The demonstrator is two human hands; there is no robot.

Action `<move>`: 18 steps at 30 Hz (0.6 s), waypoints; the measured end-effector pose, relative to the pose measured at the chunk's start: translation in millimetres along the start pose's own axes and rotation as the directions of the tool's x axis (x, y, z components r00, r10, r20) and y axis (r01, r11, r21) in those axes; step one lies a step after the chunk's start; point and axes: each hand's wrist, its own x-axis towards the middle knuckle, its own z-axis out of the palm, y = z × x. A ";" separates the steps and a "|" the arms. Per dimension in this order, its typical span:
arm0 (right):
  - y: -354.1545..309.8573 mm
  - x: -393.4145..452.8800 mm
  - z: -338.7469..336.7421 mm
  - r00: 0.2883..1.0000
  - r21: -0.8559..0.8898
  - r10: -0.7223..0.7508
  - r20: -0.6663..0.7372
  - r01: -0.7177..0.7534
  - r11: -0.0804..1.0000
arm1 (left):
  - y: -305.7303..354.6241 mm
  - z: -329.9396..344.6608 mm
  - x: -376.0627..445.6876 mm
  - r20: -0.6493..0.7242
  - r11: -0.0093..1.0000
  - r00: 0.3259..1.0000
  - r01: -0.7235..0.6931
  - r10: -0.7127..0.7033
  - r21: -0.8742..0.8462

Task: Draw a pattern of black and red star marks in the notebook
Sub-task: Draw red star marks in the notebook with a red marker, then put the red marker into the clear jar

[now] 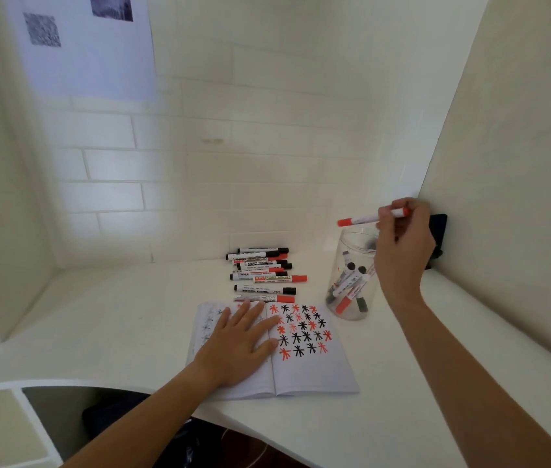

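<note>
On the white desk (125, 336) in front of you, the open notebook (314, 373) is lying near the front edge, its right page carrying rows of black and red star marks (301, 329) across the upper half. Your left hand (240, 346) is resting flat on the left page with the fingers spread and straight, the fingertips reaching the centre fold. Your right hand (402, 244) is hovering above the clear plastic jar (352, 275) to the right of the notebook, pinching a capped red marker (372, 217) between thumb and fingers; the marker is lying almost level, its red cap pointing left over the jar's mouth. Inside the jar, several black and red markers are standing tilted. Just beyond the notebook, a loose row of markers (264, 275) is lying side by side, the nearest one touching the notebook's far edge. A dark object (438, 228) is sitting against the right wall behind your hand.
</note>
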 end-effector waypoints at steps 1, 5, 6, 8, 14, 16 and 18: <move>0.8 5.9 0.5 0.999 -0.058 -0.046 0.007 0.046 0.997 | 0.9 -1.0 0.1 0.004 1.000 1.000 0.002 -0.002 -0.002; 20.3 15.2 8.6 0.982 -0.291 -0.056 0.180 0.108 0.951 | 2.3 -3.7 -0.8 0.011 1.000 1.000 0.006 -0.006 -0.005; 27.2 14.4 11.5 0.965 -0.352 -0.014 0.261 0.108 0.930 | 2.4 -4.2 -1.2 0.012 1.000 1.000 0.007 -0.007 -0.009; 41.3 8.7 16.5 0.921 -0.489 0.081 0.382 0.127 0.863 | 2.3 -4.6 -1.7 0.013 1.000 1.000 0.006 -0.006 -0.014; 43.2 -2.1 27.4 0.837 -0.756 0.202 0.509 0.321 0.571 | 2.2 -3.4 -1.7 0.010 1.000 1.000 0.007 -0.007 -0.017; 43.1 -1.5 27.6 0.830 -0.760 0.230 0.508 0.306 0.573 | 2.3 -3.4 -2.0 0.007 1.000 1.000 0.007 -0.007 -0.022; 47.0 -5.7 27.0 0.876 -0.724 0.118 0.469 0.304 0.620 | 2.0 -3.7 -1.8 0.005 1.000 1.000 0.009 -0.008 -0.026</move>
